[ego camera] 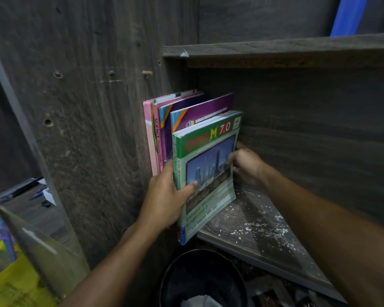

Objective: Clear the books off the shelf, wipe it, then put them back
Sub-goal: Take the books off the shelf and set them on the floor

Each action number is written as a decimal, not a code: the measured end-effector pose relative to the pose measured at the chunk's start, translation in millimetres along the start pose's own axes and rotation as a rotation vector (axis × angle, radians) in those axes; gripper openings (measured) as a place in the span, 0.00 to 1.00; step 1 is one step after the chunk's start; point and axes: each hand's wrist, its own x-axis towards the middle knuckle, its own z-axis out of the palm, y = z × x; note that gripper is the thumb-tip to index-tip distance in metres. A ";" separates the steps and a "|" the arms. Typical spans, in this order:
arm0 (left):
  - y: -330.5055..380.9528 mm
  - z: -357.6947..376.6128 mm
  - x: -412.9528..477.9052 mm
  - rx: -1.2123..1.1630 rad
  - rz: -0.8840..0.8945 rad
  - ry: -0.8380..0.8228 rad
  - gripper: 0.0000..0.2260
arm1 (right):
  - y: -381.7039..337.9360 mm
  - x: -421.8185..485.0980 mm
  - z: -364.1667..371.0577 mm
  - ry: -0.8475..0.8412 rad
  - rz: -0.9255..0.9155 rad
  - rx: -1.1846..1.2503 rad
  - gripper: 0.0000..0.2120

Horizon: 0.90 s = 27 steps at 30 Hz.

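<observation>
A row of books stands upright at the left end of the dark wooden shelf point(264, 231). The front one is a green book point(206, 165) with a city picture on its cover, its lower corner sticking out past the shelf edge. Behind it are a purple book point(208, 108) and pink books point(151, 138), one marked SCIENCE. My left hand point(166, 196) grips the green book's spine, thumb across the cover. My right hand point(246, 165) holds the book's far edge, fingers curled behind it. White dust and crumbs cover the bare shelf board.
A dark wooden side panel point(87, 129) rises left of the books. Another shelf point(286, 52) lies above, with a blue object point(348, 16) on it. A black bin point(200, 280) sits below the shelf. Papers, pens point(22, 189) and a yellow book point(13, 282) lie at the lower left.
</observation>
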 end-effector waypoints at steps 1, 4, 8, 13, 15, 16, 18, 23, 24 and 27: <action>-0.9 -0.3 -0.4 0.000 0.000 0.012 0.17 | 0.9 1.6 0.8 -0.003 0.005 0.025 0.16; -3.5 -0.5 -1.5 0.006 0.004 0.049 0.16 | 1.5 5.1 4.5 0.012 -0.003 0.076 0.13; -3.0 1.9 -2.7 0.038 0.039 0.052 0.17 | -1.2 -2.8 2.2 0.063 -0.050 0.110 0.15; 9.8 -1.1 8.5 0.041 0.089 0.030 0.17 | -7.2 -15.7 -16.2 0.158 -0.101 0.149 0.19; 17.7 -2.4 16.7 0.010 0.103 -0.023 0.18 | -10.3 -18.4 -26.2 0.210 -0.113 0.153 0.22; 20.2 -2.2 21.2 -0.014 0.097 -0.056 0.18 | -11.5 -20.0 -30.8 0.231 -0.120 0.153 0.23; 21.4 0.3 28.9 -0.058 0.075 -0.103 0.20 | -12.2 -23.8 -39.1 0.269 -0.131 0.150 0.24; 10.1 14.7 34.7 -0.154 -0.034 -0.191 0.24 | 0.7 -38.5 -50.3 0.283 -0.094 0.018 0.21; 8.2 17.6 34.4 -0.170 -0.054 -0.194 0.24 | 4.0 -41.1 -51.2 0.272 -0.081 0.003 0.20; 6.7 23.3 33.8 -0.209 -0.106 -0.148 0.22 | 10.4 -44.2 -54.7 0.271 -0.068 -0.008 0.17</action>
